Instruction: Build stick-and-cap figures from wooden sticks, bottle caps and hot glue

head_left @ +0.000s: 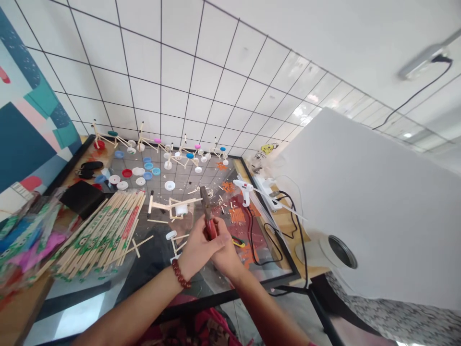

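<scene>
Both left hand (194, 247) and right hand (224, 247) are gripping red-handled dark metal pliers (206, 202), fingers curled tight; ahead-left of them, a thin pale wooden stick (190, 201) is running crosswise, nearer the left hand

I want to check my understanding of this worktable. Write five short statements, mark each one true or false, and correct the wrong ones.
1. The left hand and right hand both grip the pliers. True.
2. The glue gun lies left of the chopsticks. False: it lies to their right.
3. The chopsticks are in printed wrappers. True.
4. All the round caps are white. False: some are red or blue.
5. The bracelet is green. False: it is reddish brown.
</scene>
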`<state>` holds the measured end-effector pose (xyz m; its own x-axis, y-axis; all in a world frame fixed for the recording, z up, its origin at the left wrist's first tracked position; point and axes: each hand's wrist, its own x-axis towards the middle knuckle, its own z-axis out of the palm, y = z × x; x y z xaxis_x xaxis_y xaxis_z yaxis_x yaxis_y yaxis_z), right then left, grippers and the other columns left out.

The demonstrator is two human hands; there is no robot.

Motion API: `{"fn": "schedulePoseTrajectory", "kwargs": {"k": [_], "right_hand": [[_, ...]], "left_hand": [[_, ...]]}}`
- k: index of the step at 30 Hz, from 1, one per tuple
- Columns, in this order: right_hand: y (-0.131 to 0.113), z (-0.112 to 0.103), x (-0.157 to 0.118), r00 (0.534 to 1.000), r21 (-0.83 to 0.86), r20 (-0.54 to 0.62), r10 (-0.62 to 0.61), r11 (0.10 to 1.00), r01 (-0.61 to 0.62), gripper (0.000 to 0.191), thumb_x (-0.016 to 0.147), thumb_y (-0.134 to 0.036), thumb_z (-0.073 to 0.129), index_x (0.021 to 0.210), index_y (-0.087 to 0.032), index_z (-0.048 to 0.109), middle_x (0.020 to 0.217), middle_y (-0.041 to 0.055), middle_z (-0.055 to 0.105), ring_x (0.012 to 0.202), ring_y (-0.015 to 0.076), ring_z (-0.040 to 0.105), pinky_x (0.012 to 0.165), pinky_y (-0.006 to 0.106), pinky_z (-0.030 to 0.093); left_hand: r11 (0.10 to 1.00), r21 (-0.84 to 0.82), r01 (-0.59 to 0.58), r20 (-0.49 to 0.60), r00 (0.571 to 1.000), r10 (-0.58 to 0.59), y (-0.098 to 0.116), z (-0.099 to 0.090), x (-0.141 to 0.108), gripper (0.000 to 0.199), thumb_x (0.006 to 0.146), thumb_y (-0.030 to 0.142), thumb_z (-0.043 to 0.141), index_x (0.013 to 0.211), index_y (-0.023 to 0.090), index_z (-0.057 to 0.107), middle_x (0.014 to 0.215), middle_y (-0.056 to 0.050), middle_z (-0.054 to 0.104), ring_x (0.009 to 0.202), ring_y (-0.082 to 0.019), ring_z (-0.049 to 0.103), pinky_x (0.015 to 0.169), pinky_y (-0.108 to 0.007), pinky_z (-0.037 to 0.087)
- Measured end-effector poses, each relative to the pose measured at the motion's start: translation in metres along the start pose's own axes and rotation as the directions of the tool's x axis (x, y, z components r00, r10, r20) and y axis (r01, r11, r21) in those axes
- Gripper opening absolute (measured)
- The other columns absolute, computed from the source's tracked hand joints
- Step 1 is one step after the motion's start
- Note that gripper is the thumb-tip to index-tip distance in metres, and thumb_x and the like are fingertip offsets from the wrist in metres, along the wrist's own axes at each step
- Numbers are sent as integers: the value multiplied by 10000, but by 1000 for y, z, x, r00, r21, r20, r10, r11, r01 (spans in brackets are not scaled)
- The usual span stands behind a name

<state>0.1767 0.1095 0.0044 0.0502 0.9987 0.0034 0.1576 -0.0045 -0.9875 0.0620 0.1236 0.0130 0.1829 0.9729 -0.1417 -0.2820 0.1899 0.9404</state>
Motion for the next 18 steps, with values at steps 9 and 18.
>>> {"fn": "schedulePoseTrajectory", "kwargs": {"k": [9,18], "right_hand": [[13,-23,21,997,-133,43,59,990,-53,341,727,-225,682,1067,-242,712,1052,65,790,1019,300,727,1016,515,587],[22,-11,59,993,-29,-70,95,995,-97,136,760,-349,735,846,-270,666,735,-1,605,832,233,588,765,377,591]], "left_hand": [[998,-15,55,10,998,-55,-9,20,41,403,608,369,956,909,237,723,909,-56,761,888,-276,717,928,-470,569],[987,-100,129,128,985,-116,-11,18,72,610,464,179,1034,985,234,722,924,-46,763,930,-286,726,941,-450,556]]}}
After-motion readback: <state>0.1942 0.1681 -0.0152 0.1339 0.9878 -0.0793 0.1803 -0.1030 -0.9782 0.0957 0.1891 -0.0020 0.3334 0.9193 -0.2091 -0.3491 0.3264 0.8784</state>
